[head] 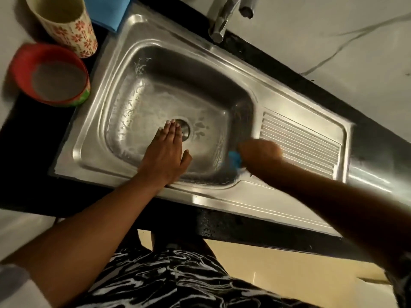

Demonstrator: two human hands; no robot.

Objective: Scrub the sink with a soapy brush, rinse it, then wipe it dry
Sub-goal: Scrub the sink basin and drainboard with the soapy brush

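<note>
A steel sink (124, 70) with a soapy, streaked basin fills the middle of the head view. My left hand (165, 152) lies flat with straight fingers inside the basin, its fingertips by the drain (185, 127). My right hand (259, 152) is blurred at the basin's right wall and grips a blue brush (235, 158), of which only a small blue part shows below the fist. The ribbed drainboard (307, 143) lies just right of that hand.
A tap (224, 16) stands at the sink's far edge. To the left sit a red bowl (20, 67) of cloudy water and a floral cup (73, 30). A blue cloth (104, 10) lies behind the sink's far left corner. Black countertop (33, 152) surrounds the sink.
</note>
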